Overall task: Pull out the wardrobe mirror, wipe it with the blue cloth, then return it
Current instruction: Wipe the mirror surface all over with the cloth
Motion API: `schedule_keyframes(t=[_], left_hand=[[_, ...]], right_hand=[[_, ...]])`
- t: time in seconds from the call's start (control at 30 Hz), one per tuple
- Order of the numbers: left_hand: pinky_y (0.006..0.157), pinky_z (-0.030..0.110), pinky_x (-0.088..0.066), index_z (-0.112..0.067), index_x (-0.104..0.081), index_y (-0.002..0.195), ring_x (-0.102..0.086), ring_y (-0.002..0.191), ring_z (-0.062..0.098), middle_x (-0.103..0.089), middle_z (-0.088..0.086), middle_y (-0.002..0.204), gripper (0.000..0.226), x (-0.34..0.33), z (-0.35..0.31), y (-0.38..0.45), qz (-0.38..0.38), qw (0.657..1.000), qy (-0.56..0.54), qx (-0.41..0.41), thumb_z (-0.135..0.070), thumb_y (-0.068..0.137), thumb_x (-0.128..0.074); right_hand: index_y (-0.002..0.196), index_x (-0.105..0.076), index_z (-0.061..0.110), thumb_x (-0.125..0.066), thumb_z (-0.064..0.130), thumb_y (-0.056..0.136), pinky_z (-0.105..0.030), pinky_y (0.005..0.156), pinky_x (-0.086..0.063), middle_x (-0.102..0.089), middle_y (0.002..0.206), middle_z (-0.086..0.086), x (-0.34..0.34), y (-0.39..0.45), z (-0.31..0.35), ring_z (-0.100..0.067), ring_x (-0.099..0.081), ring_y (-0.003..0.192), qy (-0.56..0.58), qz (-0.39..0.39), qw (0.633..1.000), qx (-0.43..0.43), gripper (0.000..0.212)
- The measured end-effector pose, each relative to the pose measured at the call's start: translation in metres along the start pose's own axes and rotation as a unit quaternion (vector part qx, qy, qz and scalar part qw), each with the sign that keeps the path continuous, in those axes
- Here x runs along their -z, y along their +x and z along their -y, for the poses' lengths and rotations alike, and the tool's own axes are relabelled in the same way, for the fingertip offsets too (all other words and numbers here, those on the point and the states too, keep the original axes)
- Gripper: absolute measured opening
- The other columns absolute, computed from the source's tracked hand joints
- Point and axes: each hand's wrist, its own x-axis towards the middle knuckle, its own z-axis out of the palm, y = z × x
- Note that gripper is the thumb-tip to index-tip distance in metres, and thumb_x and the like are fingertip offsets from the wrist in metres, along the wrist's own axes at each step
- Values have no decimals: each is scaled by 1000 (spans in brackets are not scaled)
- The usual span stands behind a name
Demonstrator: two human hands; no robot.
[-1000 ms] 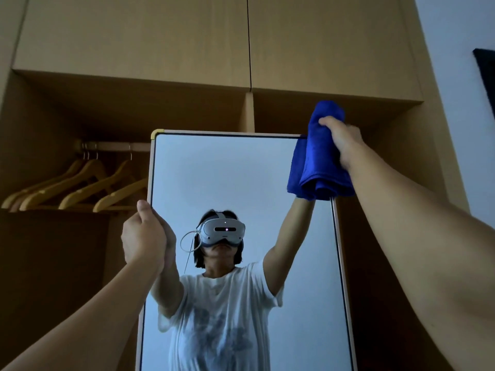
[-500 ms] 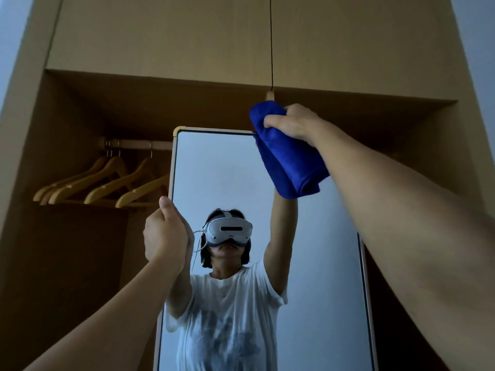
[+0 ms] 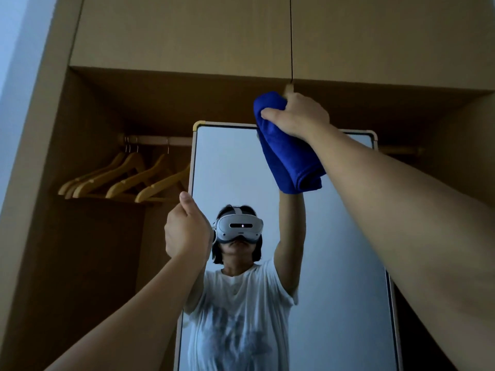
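The tall wardrobe mirror (image 3: 345,236) stands pulled out in front of the open wardrobe, its pale frame rounded at the top corners. My left hand (image 3: 186,230) grips the mirror's left edge about a third of the way down. Raised high, my right hand (image 3: 296,116) holds the folded blue cloth (image 3: 290,159) against the glass at the top edge, near the middle. The cloth hangs down below my fist. My own reflection fills the lower glass.
Several wooden hangers (image 3: 126,178) hang on a rail (image 3: 158,140) inside the wardrobe to the left of the mirror. Closed upper cabinet doors (image 3: 187,30) run above the opening. The wardrobe's side panel (image 3: 34,183) rises at the left.
My right hand has carried the cloth leftward along the mirror's top edge, from the right corner to near the middle. My left hand keeps its grip on the left edge.
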Motion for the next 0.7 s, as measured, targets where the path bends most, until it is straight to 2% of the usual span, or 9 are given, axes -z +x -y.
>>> schedule_keyframes(t=[0.1,0.17,0.2,0.23,0.3,0.37,0.47,0.57,0.7], left_hand=[[75,41,-50,-23,-52,67,-59,70,21,-59,1,70,53,1,-1,-1,6,1000,-7,-2,-55,96,-20],[73,40,-50,-19,-53,67,-59,69,22,-60,4,70,55,3,-1,0,12,1000,-15,-3,-54,96,-22],[73,40,-50,-19,-54,68,-60,69,22,-60,5,70,55,3,-2,-1,17,1000,-19,-4,-53,96,-22],[73,40,-49,-18,-54,68,-60,70,23,-60,5,70,55,4,-2,0,21,1000,-22,-7,-52,97,-23],[73,41,-48,-17,-53,68,-60,73,25,-60,6,72,54,6,-2,0,27,999,-27,-10,-52,97,-23],[75,41,-49,-18,-52,68,-60,75,26,-60,7,74,55,7,-2,1,31,999,-26,-13,-52,97,-22],[74,40,-48,-17,-51,67,-59,74,26,-60,6,74,55,7,-2,1,32,999,-27,-17,-52,97,-21],[67,36,-45,-17,-52,69,-58,71,21,-60,5,73,55,8,-2,0,27,999,-21,-30,-52,97,-20],[58,32,-39,-13,-47,65,-53,62,20,-55,5,65,57,7,-1,0,22,999,-10,-33,-51,97,-20]], right_hand=[[123,-51,23,-53,58,78,-34,76,-45,-58,103,7,-6,0,0,-18,-57,88,133,-65,987,-61,57],[118,-51,20,-55,49,82,-33,78,-48,-60,96,7,-5,1,0,-12,-59,83,332,-159,921,-124,47],[118,-50,18,-55,46,84,-29,72,-48,-57,88,10,-2,1,1,-8,-57,77,385,-217,887,-133,44],[118,-50,17,-54,45,86,-24,65,-43,-53,82,14,1,3,4,-6,-55,72,385,-269,874,-126,43],[116,-51,17,-54,49,85,-20,58,-35,-51,82,16,7,5,15,-5,-51,70,277,-325,901,-76,44],[114,-54,19,-55,52,83,-23,65,-37,-52,88,11,7,7,29,-9,-50,74,165,-282,945,-22,45],[115,-57,20,-54,54,84,-29,67,-41,-58,94,4,-9,8,42,-18,-53,80,63,-122,990,-17,46],[113,-58,17,-50,56,86,-25,53,-30,-57,91,0,-20,5,50,-20,-50,74,27,-51,998,-17,48],[120,-55,19,-52,63,78,-35,76,-44,-62,110,-3,-19,4,79,-25,-59,92,46,53,997,15,62]])
